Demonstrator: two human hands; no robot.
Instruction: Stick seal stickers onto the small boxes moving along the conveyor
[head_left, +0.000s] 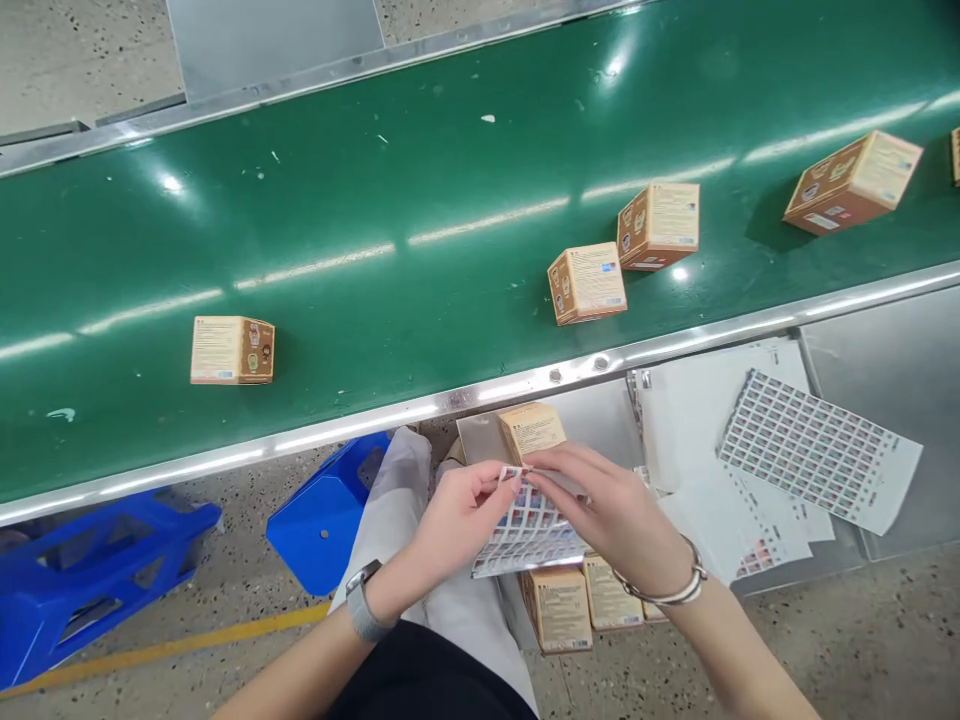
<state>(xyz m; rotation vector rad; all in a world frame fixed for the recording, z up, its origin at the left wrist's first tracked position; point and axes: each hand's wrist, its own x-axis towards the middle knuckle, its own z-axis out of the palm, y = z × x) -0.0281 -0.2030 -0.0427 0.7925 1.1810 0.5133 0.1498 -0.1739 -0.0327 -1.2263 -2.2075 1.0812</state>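
My left hand [457, 520] pinches the top edge of a sheet of small stickers [525, 535] held over my lap. My right hand [611, 515] meets it at the same spot, its fingertips closed on a single sticker at the sheet's top corner. Just beyond the hands stands a small tan box [534, 430] on a steel shelf [592, 420]. More tan boxes [566, 605] sit under the sheet, near my right wrist.
A green conveyor belt [420, 170] carries several tan boxes: one at the left [232, 350], two in the middle [587, 284] [659, 226], one at the right [851, 183]. Sticker sheets [817, 450] lie on the shelf to the right. Blue plastic stools [322, 515] stand on the floor at the left.
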